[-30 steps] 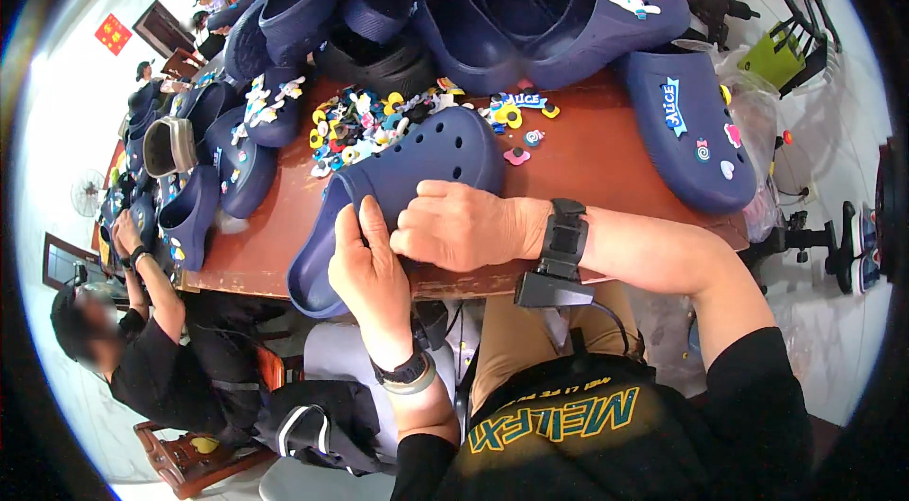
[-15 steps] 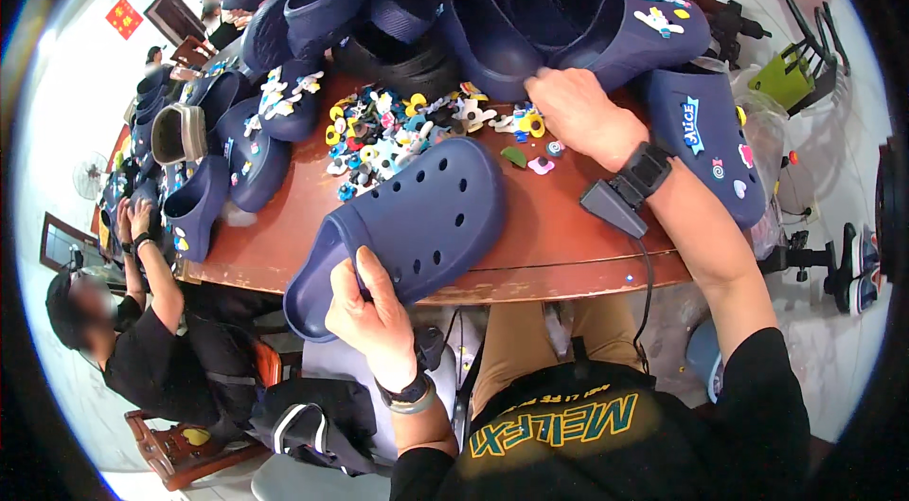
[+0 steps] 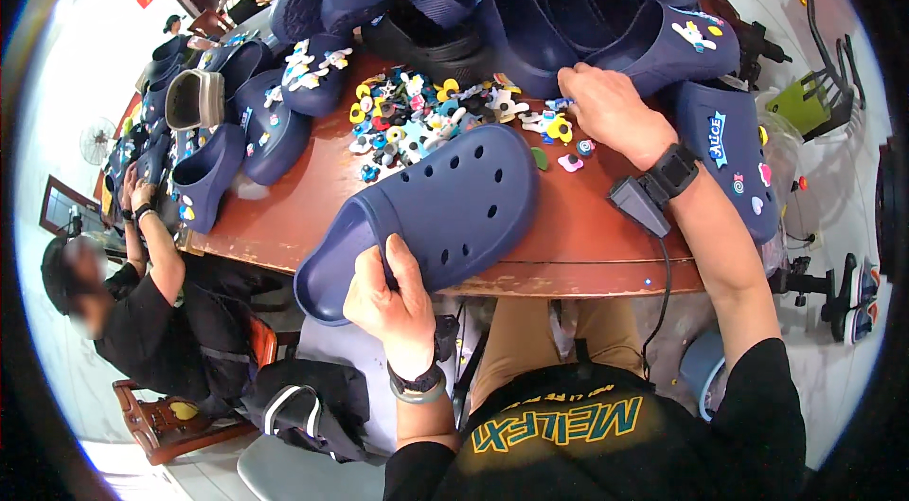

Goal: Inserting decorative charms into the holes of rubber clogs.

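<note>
Navy clog (image 3: 447, 209) overhung the bench's (image 3: 597, 250) near edge, gripped at its opening's rim by the left hand (image 3: 390, 304). Right hand (image 3: 617, 115), fingers bent, was beside loose charms (image 3: 561, 130); whether it held one, could not tell.

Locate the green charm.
In the head view, the green charm lies slightly right of centre on the table, between the toe of the clog in the left hand and the pink charm.

Perforated navy clog (image 3: 440, 207), toe rightward
</note>
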Demonstrator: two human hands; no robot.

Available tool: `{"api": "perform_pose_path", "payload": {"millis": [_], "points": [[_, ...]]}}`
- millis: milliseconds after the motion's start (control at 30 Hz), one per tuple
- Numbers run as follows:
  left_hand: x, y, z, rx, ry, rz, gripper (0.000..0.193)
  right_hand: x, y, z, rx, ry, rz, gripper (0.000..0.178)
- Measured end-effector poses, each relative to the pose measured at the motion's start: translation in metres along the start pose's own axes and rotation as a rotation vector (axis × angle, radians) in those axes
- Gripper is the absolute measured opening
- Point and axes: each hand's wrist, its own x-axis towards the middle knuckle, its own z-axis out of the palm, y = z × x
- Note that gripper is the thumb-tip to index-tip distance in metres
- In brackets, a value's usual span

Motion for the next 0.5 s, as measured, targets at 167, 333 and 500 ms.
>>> {"api": "perform_pose_path", "payload": {"millis": [167, 333, 500], "points": [[0.010, 0.006, 0.002, 0.054, -0.005, 0.027, 0.019, 0.009, -0.025, -0.034, 0.158, 0.112, -0.005, 0.015], [0.016, 0.004, 0.007, 0.091, -0.009, 0.056, 0.017, 0.005, -0.071, -0.039, 0.770, -0.097, -0.495, 0.017], [0.015, 0.006, 0.007, 0.091, -0.019, 0.033, 0.017, -0.014, -0.101, -0.028, 0.583, 0.072, -0.712, 0.022]]}}
